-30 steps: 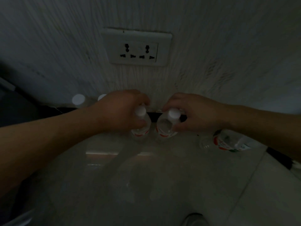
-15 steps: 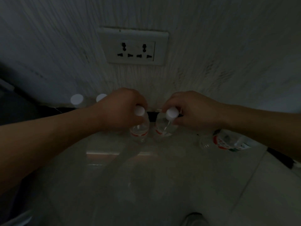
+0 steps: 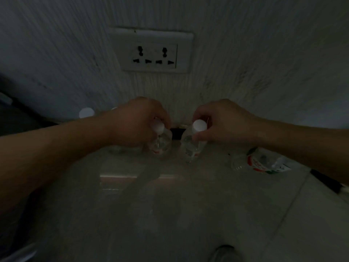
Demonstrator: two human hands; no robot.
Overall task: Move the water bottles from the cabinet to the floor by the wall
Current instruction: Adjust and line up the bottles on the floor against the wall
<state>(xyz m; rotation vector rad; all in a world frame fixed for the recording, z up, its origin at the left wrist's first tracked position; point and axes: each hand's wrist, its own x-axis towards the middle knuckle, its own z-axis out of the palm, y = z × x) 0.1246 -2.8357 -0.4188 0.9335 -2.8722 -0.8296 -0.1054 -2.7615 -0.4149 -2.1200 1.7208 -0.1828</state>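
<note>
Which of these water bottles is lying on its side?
The red-labelled bottle, far right under the forearm, lies flat on the floor. The left-hand bottle and right-hand bottle are held upright, caps up.

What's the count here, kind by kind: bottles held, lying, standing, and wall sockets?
Held bottles: 2, left bottle in left hand, right bottle in right hand.
Lying bottle: 1.
Cap-only bottle at left: 1; more may hide behind the arm.
Socket plate: 1.
Total: 5.
</note>
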